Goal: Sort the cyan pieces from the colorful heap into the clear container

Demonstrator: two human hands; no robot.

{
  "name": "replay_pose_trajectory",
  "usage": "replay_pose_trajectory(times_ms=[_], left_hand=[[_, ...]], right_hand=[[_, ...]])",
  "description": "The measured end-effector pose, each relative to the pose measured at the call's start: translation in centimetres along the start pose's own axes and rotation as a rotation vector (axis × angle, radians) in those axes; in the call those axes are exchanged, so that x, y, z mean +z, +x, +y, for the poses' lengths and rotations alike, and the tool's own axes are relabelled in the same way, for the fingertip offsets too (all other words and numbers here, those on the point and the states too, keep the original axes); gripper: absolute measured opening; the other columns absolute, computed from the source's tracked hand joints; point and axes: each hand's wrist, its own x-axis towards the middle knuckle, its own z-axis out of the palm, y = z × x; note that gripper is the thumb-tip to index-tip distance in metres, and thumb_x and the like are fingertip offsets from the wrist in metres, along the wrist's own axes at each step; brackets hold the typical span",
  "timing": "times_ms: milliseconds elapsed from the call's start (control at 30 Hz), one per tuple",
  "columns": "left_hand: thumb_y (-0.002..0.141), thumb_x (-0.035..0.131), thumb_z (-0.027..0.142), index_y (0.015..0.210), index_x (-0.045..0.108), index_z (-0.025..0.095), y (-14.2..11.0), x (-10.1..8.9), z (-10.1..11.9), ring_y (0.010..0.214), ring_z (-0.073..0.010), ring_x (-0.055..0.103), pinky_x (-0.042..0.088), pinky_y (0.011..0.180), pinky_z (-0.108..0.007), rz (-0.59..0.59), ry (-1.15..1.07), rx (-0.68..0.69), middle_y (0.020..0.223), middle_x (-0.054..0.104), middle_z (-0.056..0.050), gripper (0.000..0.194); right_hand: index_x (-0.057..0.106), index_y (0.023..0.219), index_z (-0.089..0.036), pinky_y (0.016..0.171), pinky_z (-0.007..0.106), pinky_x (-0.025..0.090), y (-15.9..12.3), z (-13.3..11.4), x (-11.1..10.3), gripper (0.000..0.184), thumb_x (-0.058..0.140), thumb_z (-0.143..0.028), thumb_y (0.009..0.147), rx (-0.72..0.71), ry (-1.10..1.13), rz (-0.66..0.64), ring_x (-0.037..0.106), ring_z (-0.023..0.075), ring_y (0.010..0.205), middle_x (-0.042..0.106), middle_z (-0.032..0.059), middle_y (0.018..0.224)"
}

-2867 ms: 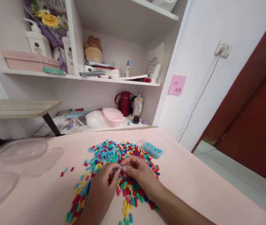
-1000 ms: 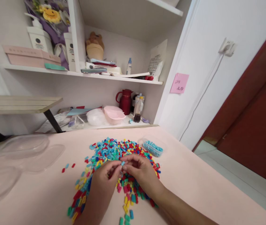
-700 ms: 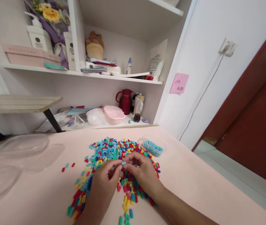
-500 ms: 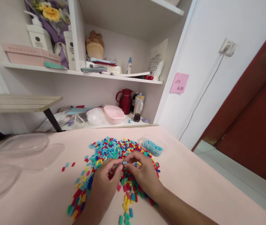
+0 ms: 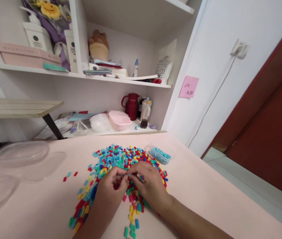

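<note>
My left hand [image 5: 111, 190] and my right hand [image 5: 152, 186] meet fingertip to fingertip over a pile of small toy building bricks [image 5: 116, 157]. Both are closed in a pinch on a small light blue brick [image 5: 128, 175], mostly covered by the fingers. Loose bricks in red, yellow, green and blue lie around and under the hands. Behind my right hand stands a small clear plastic tub [image 5: 163, 160] holding light blue bricks.
Clear plastic lids or trays [image 5: 43, 167] lie on the pink tabletop [image 5: 200, 192] at the left. A few stray bricks [image 5: 68, 174] are nearby. At the back, a shelf holds a pink plastic container [image 5: 119, 121], a dark red jug [image 5: 132, 107] and a bottle [image 5: 145, 116].
My right fingers have moved left over the light blue brick, against my left fingertips, so less of it shows. The whole view has shifted slightly.
</note>
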Motion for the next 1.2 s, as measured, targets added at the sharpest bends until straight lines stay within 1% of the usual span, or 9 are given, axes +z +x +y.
replay_pose_trajectory(times_ms=[133, 267, 500, 567, 733, 867, 933, 1033, 1200], left_hand=[[0.078, 0.055, 0.03, 0.078, 0.059, 0.023, 0.0, -0.2, 0.2, 0.059, -0.0152, 0.065, 0.049, 0.056, -0.023, 0.009, 0.021, -0.014, 0.062, 0.065, 0.004, 0.009], [0.078, 0.053, 0.034, 0.085, 0.065, 0.024, 0.3, -1.1, 0.3, 0.061, -0.016, 0.068, 0.051, 0.057, -0.025, 0.154, 0.049, -0.019, 0.075, 0.072, 0.001, 0.017], [0.078, 0.055, 0.039, 0.088, 0.068, 0.025, 0.1, -2.5, 1.9, 0.066, -0.0165, 0.069, 0.052, 0.063, -0.024, 0.375, 0.177, 0.055, 0.078, 0.074, 0.001, 0.022], [0.079, 0.054, 0.038, 0.087, 0.067, 0.025, -0.2, -2.6, 2.7, 0.067, -0.0156, 0.069, 0.052, 0.066, -0.023, 0.429, 0.184, 0.094, 0.078, 0.073, 0.002, 0.02], [0.079, 0.054, 0.032, 0.088, 0.067, 0.025, -0.7, -3.9, 4.7, 0.071, -0.0135, 0.068, 0.051, 0.069, -0.022, 0.559, 0.255, 0.204, 0.084, 0.072, 0.002, 0.017], [0.079, 0.055, 0.029, 0.089, 0.067, 0.025, -0.3, -5.4, 5.6, 0.072, -0.0134, 0.068, 0.049, 0.058, -0.019, 0.695, 0.174, 0.117, 0.082, 0.071, 0.002, 0.016], [0.079, 0.056, 0.028, 0.088, 0.066, 0.024, 0.1, -6.0, 5.7, 0.068, -0.0126, 0.067, 0.047, 0.056, -0.019, 0.743, 0.069, 0.081, 0.081, 0.07, 0.002, 0.014], [0.077, 0.058, 0.024, 0.085, 0.067, 0.022, 0.8, -6.9, 5.3, 0.063, -0.0113, 0.066, 0.048, 0.057, -0.02, 0.801, -0.073, 0.039, 0.08, 0.069, 0.002, 0.012], [0.069, 0.061, 0.016, 0.08, 0.066, 0.019, 2.1, -9.1, 3.3, 0.056, -0.0081, 0.062, 0.05, 0.061, -0.021, 0.936, -0.439, -0.145, 0.074, 0.067, 0.004, 0.012]], right_hand=[[0.069, 0.084, -0.021, 0.07, 0.024, 0.048, 0.1, 0.2, 0.1, 0.015, 0.063, -0.008, 0.08, 0.093, 0.039, -0.044, 0.064, 0.0142, 0.073, 0.068, 0.001, 0.079], [0.07, 0.082, -0.022, 0.067, 0.026, 0.048, 1.1, 1.3, -1.0, 0.004, 0.068, -0.019, 0.081, 0.183, 0.031, -0.023, 0.064, 0.0154, 0.07, 0.07, 0.0003, 0.077], [0.071, 0.087, -0.023, 0.087, 0.036, 0.047, 3.0, 5.5, -7.5, 0.013, 0.063, -0.032, 0.083, 0.395, -0.191, 0.391, 0.065, 0.0227, 0.093, 0.073, 0.0036, 0.094], [0.072, 0.09, -0.024, 0.09, 0.038, 0.046, 3.0, 6.7, -8.6, 0.016, 0.06, -0.034, 0.084, 0.458, -0.281, 0.433, 0.064, 0.0238, 0.097, 0.072, 0.0035, 0.097], [0.074, 0.086, -0.025, 0.096, 0.049, 0.04, 2.4, 7.9, -8.7, 0.017, 0.058, -0.03, 0.082, 0.494, -0.387, 0.407, 0.058, 0.0294, 0.106, 0.069, 0.0062, 0.104], [0.073, 0.098, -0.025, 0.099, 0.056, 0.033, 2.4, 7.6, -8.5, 0.024, 0.054, -0.027, 0.083, 0.499, -0.444, 0.414, 0.053, 0.0334, 0.114, 0.063, 0.0098, 0.117], [0.071, 0.104, -0.024, 0.098, 0.054, 0.036, 2.4, 7.3, -8.2, 0.027, 0.052, -0.026, 0.084, 0.441, -0.448, 0.424, 0.054, 0.0321, 0.113, 0.063, 0.0103, 0.118], [0.069, 0.105, -0.022, 0.091, 0.043, 0.045, 2.2, 6.2, -6.6, 0.026, 0.05, -0.026, 0.087, 0.302, -0.284, 0.349, 0.06, 0.0261, 0.102, 0.067, 0.0089, 0.109], [0.071, 0.099, -0.025, 0.085, 0.035, 0.048, 1.0, 2.1, -2.3, 0.022, 0.05, -0.026, 0.092, 0.087, -0.02, -0.113, 0.064, 0.0203, 0.091, 0.072, 0.0041, 0.094]])
